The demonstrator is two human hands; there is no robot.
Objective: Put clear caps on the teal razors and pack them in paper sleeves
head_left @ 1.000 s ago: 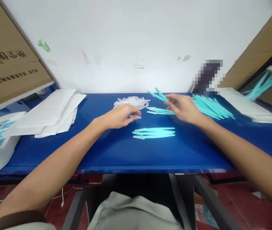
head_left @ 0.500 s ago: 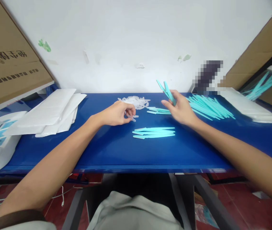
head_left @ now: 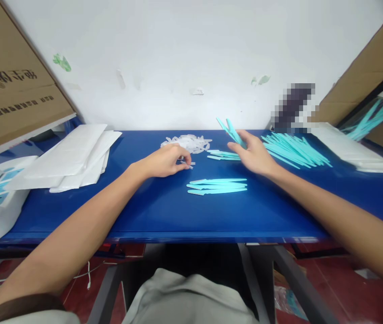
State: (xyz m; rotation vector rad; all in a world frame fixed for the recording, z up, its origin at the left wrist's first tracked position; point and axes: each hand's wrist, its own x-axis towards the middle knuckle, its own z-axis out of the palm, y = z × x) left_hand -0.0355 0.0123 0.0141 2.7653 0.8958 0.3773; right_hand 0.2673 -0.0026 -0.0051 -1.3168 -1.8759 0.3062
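Observation:
My left hand (head_left: pixel 169 161) is closed in a pinch on a small clear plastic cap (head_left: pixel 190 167), low over the table. Just behind it lies a pile of similar clear caps (head_left: pixel 193 143). My right hand (head_left: pixel 254 153) grips turquoise eyebrow razors (head_left: pixel 232 133), at least two, their ends fanned up and to the left. Under that hand a short row of razors (head_left: pixel 223 155) lies partly hidden. Nearer to me, several razors (head_left: pixel 216 186) lie side by side with their blade ends to the left. A bigger heap of razors (head_left: pixel 297 150) spreads right of my right hand.
White sleeves (head_left: pixel 66 155) are stacked on the left of the blue table (head_left: pixel 164 211), beside a white device (head_left: pixel 6 198). More white sheets (head_left: pixel 353 148) lie at the right. A carton (head_left: pixel 19 81) stands at the left, and a clear container (head_left: pixel 376 119) holds razors at far right.
My right hand has lowered slightly, and the razors in it have tipped a little left and down. My left hand has shifted only slightly, still pinching near the caps.

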